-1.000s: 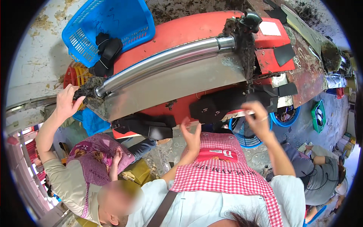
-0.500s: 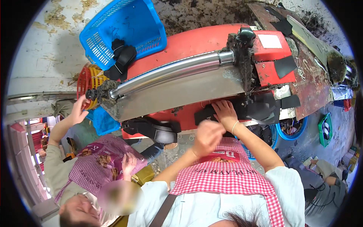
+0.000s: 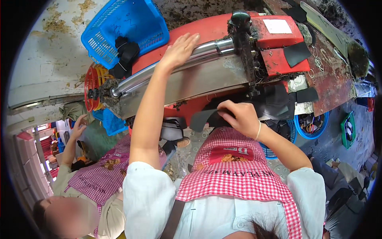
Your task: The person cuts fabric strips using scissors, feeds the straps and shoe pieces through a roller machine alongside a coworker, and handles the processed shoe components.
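Note:
My left hand (image 3: pixel 180 49) reaches up with fingers spread and lies flat over the shiny metal roller (image 3: pixel 167 69) of a red machine (image 3: pixel 207 30). My right hand (image 3: pixel 238 116) is lower, pinching a dark flat rubber-like piece (image 3: pixel 203 118) just under the machine's steel apron (image 3: pixel 191 85). More dark pieces (image 3: pixel 278 101) lie beside that hand. I wear a red-and-white checked apron (image 3: pixel 234 171).
A blue plastic basket (image 3: pixel 125 30) holding black pieces sits at the machine's upper left, a red basket (image 3: pixel 93 85) below it. A second person (image 3: pixel 91 187) in a checked apron sits to my left, hand (image 3: pixel 78 121) raised. A blue tub (image 3: pixel 312 123) stands at right.
My left hand has risen from the dark pieces under the apron up onto the roller. My right hand stays low and now holds a dark piece. The neighbour's hand has dropped lower.

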The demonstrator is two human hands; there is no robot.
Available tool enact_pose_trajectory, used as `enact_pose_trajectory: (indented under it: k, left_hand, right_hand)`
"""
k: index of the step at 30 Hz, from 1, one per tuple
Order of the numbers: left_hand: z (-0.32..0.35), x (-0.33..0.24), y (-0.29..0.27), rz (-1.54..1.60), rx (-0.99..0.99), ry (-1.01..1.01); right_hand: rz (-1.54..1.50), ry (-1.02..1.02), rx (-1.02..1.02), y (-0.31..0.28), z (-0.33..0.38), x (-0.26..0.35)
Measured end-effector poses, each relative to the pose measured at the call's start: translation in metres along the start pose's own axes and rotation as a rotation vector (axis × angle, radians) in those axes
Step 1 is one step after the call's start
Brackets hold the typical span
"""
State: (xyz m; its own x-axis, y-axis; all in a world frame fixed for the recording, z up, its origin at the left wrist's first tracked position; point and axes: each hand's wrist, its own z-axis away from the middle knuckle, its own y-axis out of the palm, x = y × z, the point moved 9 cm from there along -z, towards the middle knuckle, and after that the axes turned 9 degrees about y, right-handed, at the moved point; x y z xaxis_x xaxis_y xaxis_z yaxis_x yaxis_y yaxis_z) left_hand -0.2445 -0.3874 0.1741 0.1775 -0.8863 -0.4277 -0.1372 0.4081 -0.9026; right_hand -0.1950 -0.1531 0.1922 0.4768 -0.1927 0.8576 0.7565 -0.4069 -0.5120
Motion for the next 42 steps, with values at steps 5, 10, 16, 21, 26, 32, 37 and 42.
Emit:
enact_pose_trajectory:
  k: [5,10,16,21,26,32,37,42]
  left_hand:
    - [-0.009,0.0,-0.002,0.052,0.274,-0.083]
    - [0.005,-0.021,0.003,0.326,0.364,-0.027]
    - [-0.006,-0.021,0.007,0.385,0.378,0.011]
    - [-0.025,-0.018,-0.033,0.647,0.27,-0.01]
    - [-0.042,-0.079,-0.122,0.105,-0.066,0.509]
    - [-0.067,-0.089,-0.192,0.023,-0.319,0.621]
    - [-0.069,-0.082,-0.263,-0.121,-0.561,0.541]
    - [-0.113,-0.101,-0.253,-0.015,-0.616,0.417]
  right_hand:
    - [-0.622,0.427,0.054,0.027,-0.008,-0.035]
    - [-1.027,0.583,-0.019,0.051,-0.026,-0.042]
    - [-1.07,0.504,-0.137,0.043,-0.057,-0.036]
    - [-0.896,0.642,0.082,0.063,-0.003,-0.043]
    - [-0.768,0.549,-0.206,0.0,0.027,-0.049]
    - [-0.099,-0.017,-0.824,-0.148,-0.059,-0.001]
    - [-0.33,0.003,-0.605,-0.13,-0.125,-0.008]
    - [-0.307,0.023,-0.604,-0.147,-0.118,-0.042]
